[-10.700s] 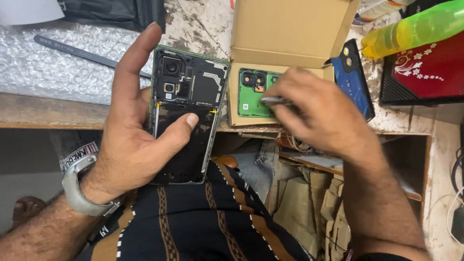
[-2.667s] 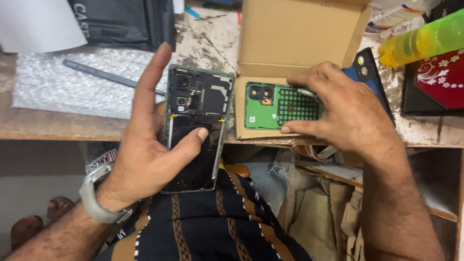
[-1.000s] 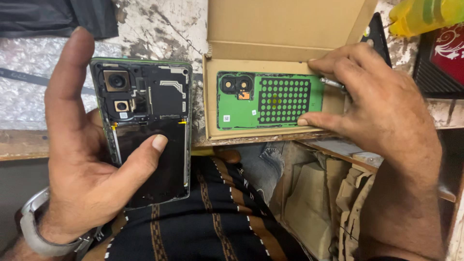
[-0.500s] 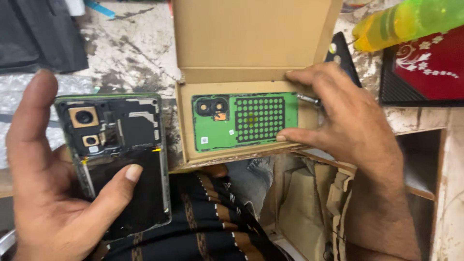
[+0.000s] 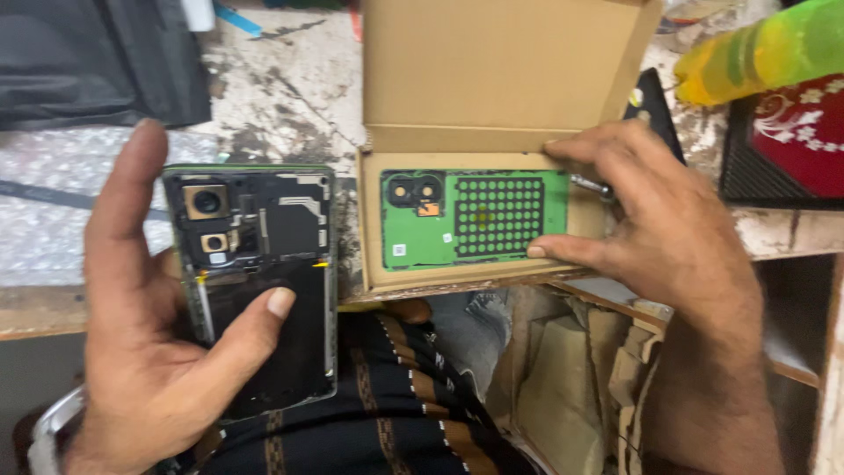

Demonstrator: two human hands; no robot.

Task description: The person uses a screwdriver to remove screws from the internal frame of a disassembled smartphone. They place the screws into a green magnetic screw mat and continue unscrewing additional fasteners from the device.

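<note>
Head view: left hand [image 5: 149,352] at 8 o'clock cradles an opened phone [image 5: 255,281], back cover off, camera modules and dark battery area facing up. Palm is under it, index finger runs up the left edge, thumb presses across the lower part; hand is curled around it, likely to keep the bare internals level and readable. Right hand [image 5: 668,237] at 3 o'clock is spread over the right end of a shallow cardboard box [image 5: 492,88] with its lid flap standing up. Thumb tip and a fingertip touch the right edge of the green back panel [image 5: 475,220] lying flat inside; nothing is actually gripped, fingers loosely open, seemingly steadying or about to lift the panel. Panel's camera cutouts sit at its left end, nearest the phone, so the two parts are side by side for comparison. Box rests on the stained tabletop [image 5: 281,97]. Yellow-green bottle [image 5: 765,53] at 1 o'clock, bubble wrap [image 5: 53,211] at 9 o'clock.
</note>
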